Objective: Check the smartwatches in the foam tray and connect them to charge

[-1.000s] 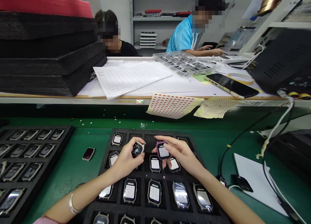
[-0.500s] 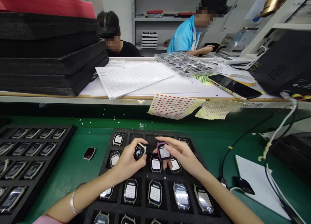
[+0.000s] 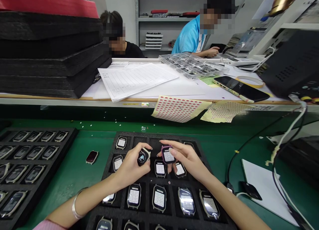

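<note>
Between the thumb and fingers of my left hand (image 3: 133, 165) is a smartwatch body with a lit dark face (image 3: 143, 156) and a pale case. My right hand (image 3: 188, 157) grips a purple smartwatch body (image 3: 167, 155), its screen showing a white grid and the thumb on its edge. Both hands are over a black foam tray (image 3: 144, 180) whose compartments hold several strapless watch bodies. A lit watch (image 3: 160, 168) lies just below the purple one, and another watch (image 3: 179, 170) is partly covered by my right fingers. My forearms hide some compartments.
A second foam tray (image 3: 67, 147) of dark-screened watches lies left, with a single watch (image 3: 92, 157) between the trays. Sticker sheets (image 3: 180, 108) hang from the shelf edge above. Black foam trays (image 3: 50, 60) are stacked left. Cables (image 3: 276, 150) run down the right. Two people sit opposite.
</note>
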Demonstrator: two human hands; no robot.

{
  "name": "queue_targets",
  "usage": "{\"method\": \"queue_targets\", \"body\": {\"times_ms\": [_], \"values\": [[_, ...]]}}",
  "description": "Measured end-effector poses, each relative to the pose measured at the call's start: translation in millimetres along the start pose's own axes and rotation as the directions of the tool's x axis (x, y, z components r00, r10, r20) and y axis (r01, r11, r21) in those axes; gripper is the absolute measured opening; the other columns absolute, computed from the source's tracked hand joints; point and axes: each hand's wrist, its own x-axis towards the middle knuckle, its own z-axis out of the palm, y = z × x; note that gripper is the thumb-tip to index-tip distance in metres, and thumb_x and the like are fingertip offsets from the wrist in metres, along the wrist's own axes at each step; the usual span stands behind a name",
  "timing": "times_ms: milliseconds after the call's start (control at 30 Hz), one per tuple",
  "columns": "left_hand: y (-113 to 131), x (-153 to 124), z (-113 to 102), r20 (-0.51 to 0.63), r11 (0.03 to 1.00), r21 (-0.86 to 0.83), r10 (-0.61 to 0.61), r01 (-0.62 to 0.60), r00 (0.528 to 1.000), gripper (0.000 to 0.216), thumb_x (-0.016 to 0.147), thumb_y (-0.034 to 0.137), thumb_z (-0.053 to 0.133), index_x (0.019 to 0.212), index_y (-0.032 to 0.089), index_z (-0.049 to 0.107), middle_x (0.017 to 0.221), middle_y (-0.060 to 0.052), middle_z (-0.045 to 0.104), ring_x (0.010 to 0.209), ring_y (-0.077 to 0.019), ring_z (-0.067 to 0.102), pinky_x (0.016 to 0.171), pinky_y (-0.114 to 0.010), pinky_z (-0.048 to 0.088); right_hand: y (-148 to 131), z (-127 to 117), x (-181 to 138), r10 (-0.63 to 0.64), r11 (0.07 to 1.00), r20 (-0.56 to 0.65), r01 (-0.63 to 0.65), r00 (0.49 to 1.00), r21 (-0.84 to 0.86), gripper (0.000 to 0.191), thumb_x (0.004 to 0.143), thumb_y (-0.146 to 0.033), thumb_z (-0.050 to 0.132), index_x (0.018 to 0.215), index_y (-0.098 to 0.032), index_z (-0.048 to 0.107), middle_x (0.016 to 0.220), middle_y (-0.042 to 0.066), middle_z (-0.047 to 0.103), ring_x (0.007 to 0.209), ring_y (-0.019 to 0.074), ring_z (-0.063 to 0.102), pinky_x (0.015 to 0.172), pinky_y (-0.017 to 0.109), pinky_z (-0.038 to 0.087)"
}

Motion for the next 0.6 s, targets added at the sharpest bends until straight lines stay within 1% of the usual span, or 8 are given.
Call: {"method": "queue_targets", "body": {"times_ms": [167,300,433,600], "values": [[-0.3,0.8,0.0,-0.006,1.0,-0.01,0.012,-0.012,1.0,0.033,0.079,0.012,0.051,0.11,0.023,0.046,0.099,0.0,0.056,0.088,-0.0171,0.054,0.081,-0.028,0.04,1.2,-0.5,1.5,0.01,1.0,-0.009,-0.01,1.0,0.01,0.038,0.092,-0.034,0.054,0.125,-0.016,0.054,0.096,0.011,0.07,0.052,0.0139,0.065,0.04,0.018,0.048],[-1.8,1.6,0.5,-0.004,1.0,-0.023,0.003,-0.003,1.0,0.033,0.08,0.011,0.05,0.11,0.023,0.047,0.097,-0.001,0.057,0.092,-0.0184,0.056,0.084,-0.029,0.04,0.7,-0.6,1.9,0.013,1.0,-0.011,-0.013,1.0,0.018,0.039,0.092,-0.035,0.054,0.126,-0.015,0.053,0.095,0.011,0.07,0.052,0.0146,0.065,0.039,0.019,0.048],[-1.8,2.3,0.3,-0.041,0.999,-0.013,0.042,-0.043,0.998,0.035,0.08,0.012,0.051,0.113,0.023,0.047,0.107,-0.002,0.057,0.099,-0.0184,0.054,0.087,-0.028,0.039,0.0,1.0,0.5,0.012,0.999,-0.032,-0.01,0.999,0.039,0.039,0.092,-0.035,0.054,0.126,-0.015,0.053,0.096,0.011,0.07,0.052,0.0144,0.065,0.04,0.019,0.048],[-0.1,0.2,-0.1,-0.045,0.999,-0.015,0.031,-0.032,0.998,0.033,0.078,0.01,0.051,0.108,0.023,0.05,0.093,0.001,0.058,0.083,-0.0152,0.055,0.077,-0.025,0.042,-0.5,1.9,0.7,0.024,0.999,-0.032,-0.023,0.999,0.039,0.04,0.092,-0.035,0.054,0.126,-0.015,0.053,0.096,0.011,0.07,0.052,0.0142,0.065,0.04,0.019,0.048]]}}
